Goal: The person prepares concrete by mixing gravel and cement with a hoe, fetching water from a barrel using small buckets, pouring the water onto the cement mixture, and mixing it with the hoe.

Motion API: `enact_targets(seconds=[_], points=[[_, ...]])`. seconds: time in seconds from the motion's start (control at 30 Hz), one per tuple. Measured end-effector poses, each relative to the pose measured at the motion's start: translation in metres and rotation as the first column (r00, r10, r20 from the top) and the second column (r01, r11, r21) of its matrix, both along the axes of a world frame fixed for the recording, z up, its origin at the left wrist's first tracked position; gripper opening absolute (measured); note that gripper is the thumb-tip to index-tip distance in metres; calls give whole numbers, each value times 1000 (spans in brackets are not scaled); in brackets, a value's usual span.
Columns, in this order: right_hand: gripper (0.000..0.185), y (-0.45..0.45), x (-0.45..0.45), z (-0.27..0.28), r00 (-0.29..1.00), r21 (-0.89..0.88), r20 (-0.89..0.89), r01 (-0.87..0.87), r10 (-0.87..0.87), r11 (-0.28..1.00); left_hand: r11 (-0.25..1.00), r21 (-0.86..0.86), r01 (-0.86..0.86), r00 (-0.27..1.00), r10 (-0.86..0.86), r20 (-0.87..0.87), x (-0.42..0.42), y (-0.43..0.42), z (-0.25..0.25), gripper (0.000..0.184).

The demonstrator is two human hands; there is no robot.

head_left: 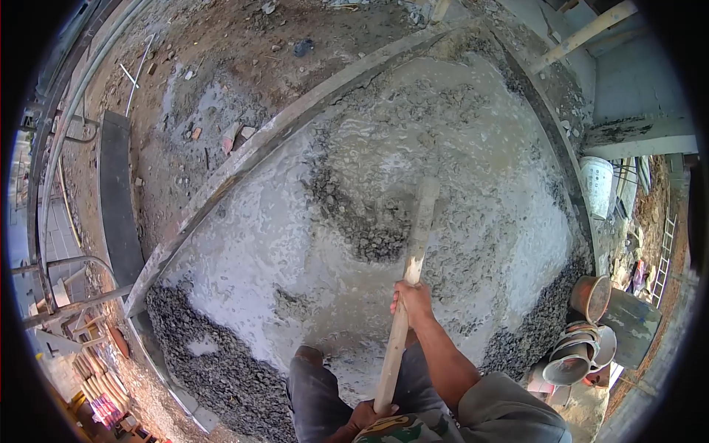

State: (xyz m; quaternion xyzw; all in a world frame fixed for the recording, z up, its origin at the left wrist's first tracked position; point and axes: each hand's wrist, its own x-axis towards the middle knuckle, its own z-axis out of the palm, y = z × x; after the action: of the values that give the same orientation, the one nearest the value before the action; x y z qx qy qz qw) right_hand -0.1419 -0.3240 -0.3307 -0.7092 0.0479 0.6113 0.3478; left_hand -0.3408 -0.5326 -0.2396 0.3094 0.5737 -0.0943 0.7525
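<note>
My right hand (413, 301) is wrapped round the middle of a long wooden tool handle (397, 336). Close to my body, my left hand (365, 416) grips the handle's lower end. From there the handle runs forward into wet grey concrete mix (480, 192), and its far end cannot be made out against the mix. Whatever tool head it carries is hidden. Dark gravel (362, 229) shows through the mix just left of the handle. My legs (317, 387) stand at the near side of the wet mix.
Long boards (273, 129) border the mix on the left and right. More gravel (210, 369) lies at the near left. Stacked buckets (572, 354) stand at the right, with a white bucket (597, 184) farther back. Metal pipes (55, 170) curve along the left.
</note>
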Motion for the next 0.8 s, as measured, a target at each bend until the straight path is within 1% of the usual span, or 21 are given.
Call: enact_targets(seconds=[0.07,0.1,0.13,0.17,0.2,0.23,0.27,0.3,0.33,0.37,0.4,0.47,0.5,0.53,0.57,0.6,0.63,0.7,0.8], points=[[13,23,26,13,998,58,39,55,-57,997,995,12,104,989,-104,103,5,19,-29,49],[13,47,41,24,995,159,62,73,-84,985,978,81,193,973,-201,113,16,48,-44,38],[12,79,57,36,990,261,80,90,-115,961,933,299,201,959,-250,136,31,92,-47,37],[11,114,72,47,984,363,116,82,-132,928,906,412,98,963,-190,190,47,130,-58,36],[12,150,88,53,976,461,165,53,-144,886,890,455,21,958,-147,245,64,176,-64,35],[14,188,103,55,965,539,204,27,-162,842,850,520,-80,952,-89,292,80,208,-92,36],[17,227,121,46,961,599,248,-52,-123,799,809,588,-12,969,-136,207,94,258,-93,39],[18,268,133,35,955,622,253,-35,-158,783,801,596,62,969,-190,155,102,300,-112,42],[16,304,141,23,962,639,230,-33,-150,768,799,601,3,976,-132,171,109,338,-121,46],[17,340,147,2,956,626,250,-38,-155,779,834,546,-76,968,-70,243,114,368,-136,48],[17,365,149,-23,950,610,267,-34,-165,791,826,548,-135,951,-47,305,115,387,-153,48],[19,386,132,-92,960,466,274,-73,-65,882,887,344,-307,898,150,414,98,385,-168,48],[20,374,110,-133,980,351,197,-72,1,934,901,244,-360,901,268,340,92,364,-171,49],[24,352,83,-160,966,248,236,-165,105,955,896,148,-419,891,375,255,86,337,-170,49],[25,335,61,-211,913,143,351,-272,208,951,849,32,-527,827,504,249,79,311,-170,49],[26,341,54,-256,829,40,467,-367,308,929,778,-76,-624,743,621,249,80,304,-180,49],[19,355,57,-253,840,34,439,-370,319,928,764,-115,-635,723,640,260,87,316,-182,49],[7,352,50,-234,862,-35,337,-390,378,920,708,-230,-668,675,706,215,93,318,-166,48],[2,352,55,-220,863,-58,304,-405,402,913,709,-243,-661,673,705,224,105,318,-164,48]])
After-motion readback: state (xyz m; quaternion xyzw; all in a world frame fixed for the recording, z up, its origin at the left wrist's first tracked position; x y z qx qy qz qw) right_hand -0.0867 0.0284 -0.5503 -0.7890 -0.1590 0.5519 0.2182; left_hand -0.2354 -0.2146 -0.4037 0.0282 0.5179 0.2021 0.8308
